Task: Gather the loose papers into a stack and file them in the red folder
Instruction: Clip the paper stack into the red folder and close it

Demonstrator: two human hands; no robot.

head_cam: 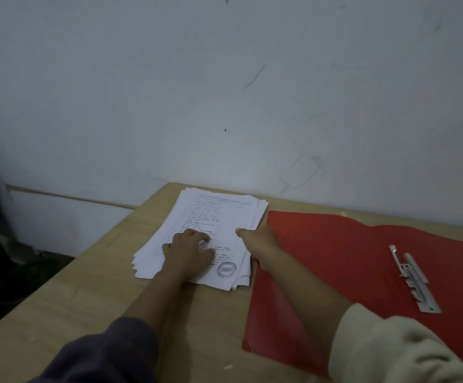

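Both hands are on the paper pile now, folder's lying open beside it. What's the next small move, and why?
Probably square the pile first. The papers are fanned, with ragged edges at the near corners. The left hand lies flat on top, the right hand at the edge by the open red folder, whose metal clip is bare.

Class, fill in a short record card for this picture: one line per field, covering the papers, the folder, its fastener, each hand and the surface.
papers: uneven white stack of papers, printed, round stamp near its corner
folder: red folder lying open, right of the stack
fastener: metal clip on the folder
left hand: left hand flat on the stack
right hand: right hand at the stack's right edge
surface: wooden table against a wall
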